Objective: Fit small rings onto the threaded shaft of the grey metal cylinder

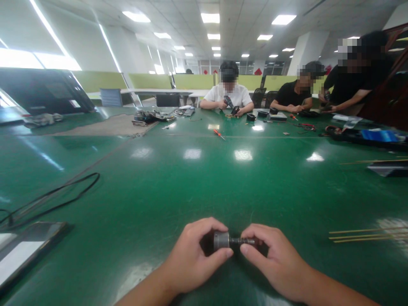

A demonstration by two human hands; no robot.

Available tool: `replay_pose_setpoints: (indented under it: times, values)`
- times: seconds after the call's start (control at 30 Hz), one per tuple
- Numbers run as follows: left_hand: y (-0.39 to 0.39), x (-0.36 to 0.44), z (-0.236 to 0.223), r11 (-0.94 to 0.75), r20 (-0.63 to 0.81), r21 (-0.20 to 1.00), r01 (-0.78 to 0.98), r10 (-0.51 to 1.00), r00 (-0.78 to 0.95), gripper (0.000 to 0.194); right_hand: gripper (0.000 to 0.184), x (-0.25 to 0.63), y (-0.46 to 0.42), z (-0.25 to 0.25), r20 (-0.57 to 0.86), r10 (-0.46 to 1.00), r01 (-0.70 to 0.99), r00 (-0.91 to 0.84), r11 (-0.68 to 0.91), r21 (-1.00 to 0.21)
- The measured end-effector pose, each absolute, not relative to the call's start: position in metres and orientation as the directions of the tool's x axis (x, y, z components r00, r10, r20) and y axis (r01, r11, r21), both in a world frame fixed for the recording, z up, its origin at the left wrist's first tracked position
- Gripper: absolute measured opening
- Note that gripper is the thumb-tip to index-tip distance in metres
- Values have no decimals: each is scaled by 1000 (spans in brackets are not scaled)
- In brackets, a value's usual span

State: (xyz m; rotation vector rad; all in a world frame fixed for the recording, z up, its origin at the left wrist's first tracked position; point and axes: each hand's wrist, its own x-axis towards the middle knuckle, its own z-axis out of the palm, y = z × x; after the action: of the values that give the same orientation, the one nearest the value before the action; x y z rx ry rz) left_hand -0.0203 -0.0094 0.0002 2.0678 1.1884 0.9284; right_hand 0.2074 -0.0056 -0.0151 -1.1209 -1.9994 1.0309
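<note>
A grey metal cylinder with a thin, ridged shaft [221,240] lies level between my two hands, just above or on the green table; which of the two I cannot tell. My left hand [199,250] grips the wide cylinder end between thumb and fingers. From the other side, my right hand [270,250] pinches the shaft with thumb and forefinger. The shaft's tip shows past those fingertips, pointing right. Part of the shaft is covered by the right fingers.
The green table [178,187] has thin yellowish rods [360,235] at right and a flat framed panel [30,250] at left, near a black cable [79,193]. An orange screwdriver [218,134] lies farther off. Opposite, a person [226,97] holds a power tool; two others work at right.
</note>
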Motion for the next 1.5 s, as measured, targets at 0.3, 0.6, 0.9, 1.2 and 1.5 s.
replay_pose_setpoints:
  times: [0.3, 0.6, 0.9, 1.2, 1.5]
  values:
    - [-10, -20, 1, -431, 276, 755, 493, 892, 357, 20, 15, 207, -4, -15, 124, 885, 394, -448, 320, -862]
    - [-9, -19, 4, -431, 286, 763, 482, 894, 346, 20, 17, 207, -5, -15, 119, 884, 386, -453, 314, -868]
    - [-9, -19, 3, -432, 287, 765, 478, 892, 348, 20, 16, 207, -6, -12, 117, 889, 388, -443, 308, -869]
    - [-10, -21, 1, -444, 296, 760, 474, 887, 355, 21, 16, 207, -5, -13, 104, 890, 394, -444, 299, -869]
    - [-10, -20, 2, -443, 298, 761, 474, 888, 351, 20, 17, 206, -5, -13, 116, 890, 399, -441, 310, -863]
